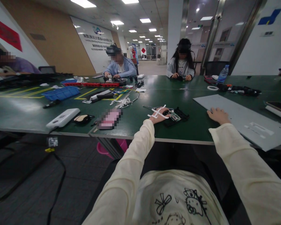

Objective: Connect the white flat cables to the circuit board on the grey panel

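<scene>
Head view: sits at the near edge of a green bench, with both cream sleeves stretched forward; rests the left hand at centre frame against a black frame that carries a small green circuit board, with white strips crossing over the knuckles; cannot tell whether that grip is closed on the strips or only lies under them, with the fingers hidden behind the hand; lays the right hand right of centre, palm down, grip apart and holding nothing, on the near edge of a flat grey panel, well apart from the black frame; along the near edge at left of centre, looks onto a white power bank, a small black-and-tan item just beside it, and a blurred pink thing; further toward the upper left, a blue tray; at upper right, a water bottle with a white tape roll near it; across the bench at upper centre, faces two seated people, one in a blue top and one in a grey top, each with hands on small parts of their own.
</scene>
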Demonstrator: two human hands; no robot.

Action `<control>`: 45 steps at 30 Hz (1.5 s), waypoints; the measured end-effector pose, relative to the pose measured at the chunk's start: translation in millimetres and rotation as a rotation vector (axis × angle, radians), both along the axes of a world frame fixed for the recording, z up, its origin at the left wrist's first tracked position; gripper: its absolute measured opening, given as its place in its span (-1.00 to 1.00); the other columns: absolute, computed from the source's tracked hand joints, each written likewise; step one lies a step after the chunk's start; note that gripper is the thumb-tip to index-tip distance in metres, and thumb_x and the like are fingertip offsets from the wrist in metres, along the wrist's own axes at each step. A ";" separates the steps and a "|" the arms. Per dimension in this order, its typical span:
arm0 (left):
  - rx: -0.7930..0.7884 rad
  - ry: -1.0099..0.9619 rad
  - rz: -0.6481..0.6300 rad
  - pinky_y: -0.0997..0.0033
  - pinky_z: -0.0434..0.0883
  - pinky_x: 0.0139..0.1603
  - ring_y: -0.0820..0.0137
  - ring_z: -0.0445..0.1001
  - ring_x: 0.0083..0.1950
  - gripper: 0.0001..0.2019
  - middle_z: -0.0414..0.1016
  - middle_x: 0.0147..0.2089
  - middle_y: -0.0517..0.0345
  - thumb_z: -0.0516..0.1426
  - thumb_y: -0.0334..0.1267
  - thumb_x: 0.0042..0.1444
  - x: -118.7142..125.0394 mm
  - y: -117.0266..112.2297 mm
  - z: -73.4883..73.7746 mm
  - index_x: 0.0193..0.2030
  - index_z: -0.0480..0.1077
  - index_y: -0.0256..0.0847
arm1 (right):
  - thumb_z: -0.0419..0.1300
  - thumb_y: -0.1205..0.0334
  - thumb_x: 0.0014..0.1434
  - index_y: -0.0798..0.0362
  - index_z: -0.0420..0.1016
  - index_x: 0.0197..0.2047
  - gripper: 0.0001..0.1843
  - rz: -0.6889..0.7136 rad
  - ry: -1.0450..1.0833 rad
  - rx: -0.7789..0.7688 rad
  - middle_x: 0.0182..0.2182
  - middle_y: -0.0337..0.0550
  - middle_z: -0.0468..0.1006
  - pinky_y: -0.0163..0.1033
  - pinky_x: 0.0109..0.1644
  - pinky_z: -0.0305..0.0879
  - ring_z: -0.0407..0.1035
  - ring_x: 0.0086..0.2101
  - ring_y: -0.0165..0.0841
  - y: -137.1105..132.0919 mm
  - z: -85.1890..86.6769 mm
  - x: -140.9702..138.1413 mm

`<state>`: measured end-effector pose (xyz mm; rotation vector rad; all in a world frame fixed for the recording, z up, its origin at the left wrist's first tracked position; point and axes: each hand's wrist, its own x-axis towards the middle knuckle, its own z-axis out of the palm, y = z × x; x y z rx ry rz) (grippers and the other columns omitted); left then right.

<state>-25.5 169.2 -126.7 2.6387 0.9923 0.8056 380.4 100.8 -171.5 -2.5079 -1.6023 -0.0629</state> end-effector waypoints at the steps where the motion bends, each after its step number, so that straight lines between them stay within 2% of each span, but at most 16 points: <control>1: 0.004 0.009 0.002 0.11 0.30 0.21 0.23 0.45 0.06 -0.53 0.49 0.02 -0.06 0.19 -0.01 0.12 0.0 0.4 -0.7 0.10 0.39 -0.24 | -0.26 -0.25 0.27 0.08 0.27 0.27 -0.24 0.023 -0.013 0.006 0.18 0.26 0.27 0.31 0.11 0.11 0.17 0.15 0.12 -0.8 0.4 -2.6; 8: -0.015 0.002 -0.050 0.14 0.33 0.20 0.23 0.46 0.07 -0.49 0.48 0.05 -0.06 0.17 0.00 0.14 0.6 2.3 -2.1 0.14 0.35 -0.25 | -0.27 -0.22 0.31 0.08 0.20 0.31 -0.27 0.219 -0.083 0.008 0.21 0.20 0.26 0.16 0.16 0.13 0.19 0.15 0.03 3.7 4.6 -31.2; 15: -0.085 -0.009 -0.073 0.19 0.35 0.20 0.23 0.44 0.12 -0.48 0.44 0.12 -0.06 0.14 0.01 0.17 4.6 -10.4 5.5 0.20 0.30 -0.24 | -0.25 -0.19 0.33 0.08 0.12 0.37 -0.26 0.372 -0.110 0.009 0.30 0.14 0.15 0.09 0.24 0.07 0.10 0.23 0.02 15.1 4.7 -66.3; 26: -0.167 0.069 -0.093 0.14 0.22 0.32 0.09 0.26 0.32 -0.27 0.22 0.34 -0.12 0.15 0.20 0.08 3.1 -24.5 16.6 0.31 0.20 -0.16 | -0.29 -0.12 0.34 0.05 0.02 0.43 -0.29 0.494 -0.089 -0.013 0.37 0.05 0.03 0.09 0.31 0.00 -0.02 0.30 0.00 20.4 7.7 -94.3; 32: -0.135 0.141 -0.129 0.13 0.19 0.34 0.08 0.26 0.32 -0.20 0.23 0.34 -0.13 0.19 0.19 0.03 5.3 -24.0 16.2 0.34 0.13 -0.16 | -0.29 -0.08 0.34 0.04 0.05 0.42 -0.31 0.553 -0.070 0.006 0.37 -0.04 0.04 0.10 0.34 -0.03 -0.03 0.31 -0.07 19.7 8.3 -99.2; 38: -0.074 0.139 -0.114 0.11 0.18 0.34 0.07 0.24 0.33 -0.23 0.22 0.33 -0.19 0.21 0.15 0.03 10.2 -20.4 11.4 0.29 0.21 -0.25 | -0.27 -0.07 0.34 0.06 0.07 0.41 -0.31 0.546 -0.099 0.028 0.37 -0.02 0.05 0.08 0.33 -0.03 -0.01 0.30 -0.03 18.0 8.4 -101.9; 42: -0.014 0.082 -0.086 0.09 0.22 0.31 0.07 0.29 0.28 -0.33 0.35 0.21 -0.19 0.23 0.11 0.04 9.4 -18.6 10.2 0.19 0.32 -0.27 | -0.25 -0.04 0.35 0.08 0.09 0.40 -0.34 0.550 -0.111 0.041 0.36 -0.02 0.07 0.03 0.37 -0.10 0.00 0.30 -0.10 18.6 8.0 -101.6; 45: 0.010 0.062 -0.086 0.13 0.32 0.21 0.13 0.39 0.14 -0.37 0.41 0.08 -0.13 0.24 0.10 0.03 5.3 -15.8 10.3 0.15 0.34 -0.25 | -0.24 -0.02 0.36 0.09 0.11 0.39 -0.35 0.558 -0.111 0.041 0.35 -0.03 0.09 0.01 0.38 -0.12 0.02 0.30 -0.14 18.6 8.6 -101.0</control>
